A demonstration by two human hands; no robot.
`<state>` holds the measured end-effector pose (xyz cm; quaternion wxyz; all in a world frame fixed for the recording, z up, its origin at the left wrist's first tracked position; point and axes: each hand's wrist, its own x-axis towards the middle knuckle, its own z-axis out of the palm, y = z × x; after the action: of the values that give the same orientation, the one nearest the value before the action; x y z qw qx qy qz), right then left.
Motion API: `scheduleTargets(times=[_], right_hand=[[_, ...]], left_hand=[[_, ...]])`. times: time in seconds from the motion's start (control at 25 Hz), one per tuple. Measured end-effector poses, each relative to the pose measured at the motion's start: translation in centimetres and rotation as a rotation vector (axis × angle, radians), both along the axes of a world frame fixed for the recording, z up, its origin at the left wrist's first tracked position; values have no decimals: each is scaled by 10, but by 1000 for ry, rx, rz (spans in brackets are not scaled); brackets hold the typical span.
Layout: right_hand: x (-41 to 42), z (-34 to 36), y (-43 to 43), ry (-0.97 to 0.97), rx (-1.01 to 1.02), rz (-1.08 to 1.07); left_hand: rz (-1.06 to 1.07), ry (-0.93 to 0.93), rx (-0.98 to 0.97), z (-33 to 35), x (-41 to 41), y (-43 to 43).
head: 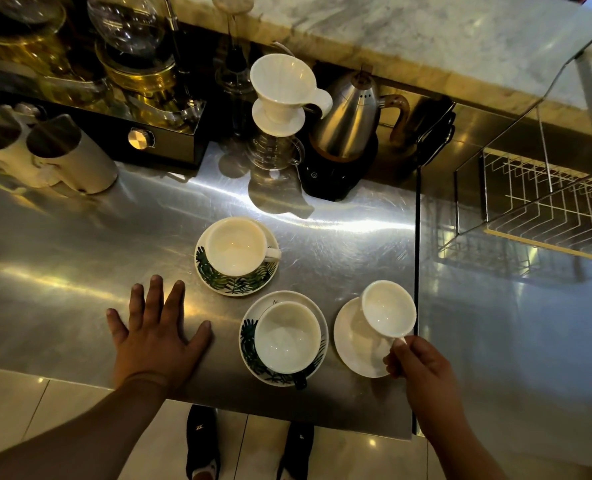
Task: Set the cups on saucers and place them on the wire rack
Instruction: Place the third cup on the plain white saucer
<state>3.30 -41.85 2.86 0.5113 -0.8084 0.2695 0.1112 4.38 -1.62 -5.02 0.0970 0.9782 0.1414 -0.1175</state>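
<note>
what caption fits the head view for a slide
Right hand holds a cup by its handle at a plain saucer; left hand rests flat on the counter.

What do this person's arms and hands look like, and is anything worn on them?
The left hand and right hand are bare: no gloves, rings or watch show. The left arm and right arm have no sleeves as far as the picture reaches. A faint pale line crosses the left wrist; thin band or crease, I cannot tell.
</note>
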Motion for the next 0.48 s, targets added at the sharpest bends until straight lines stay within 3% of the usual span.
scheduleTargets(times=[0.48], right_hand=[[-21, -3, -4, 44, -9, 46]], left_hand=[[1, -17, 0, -2, 0, 0]])
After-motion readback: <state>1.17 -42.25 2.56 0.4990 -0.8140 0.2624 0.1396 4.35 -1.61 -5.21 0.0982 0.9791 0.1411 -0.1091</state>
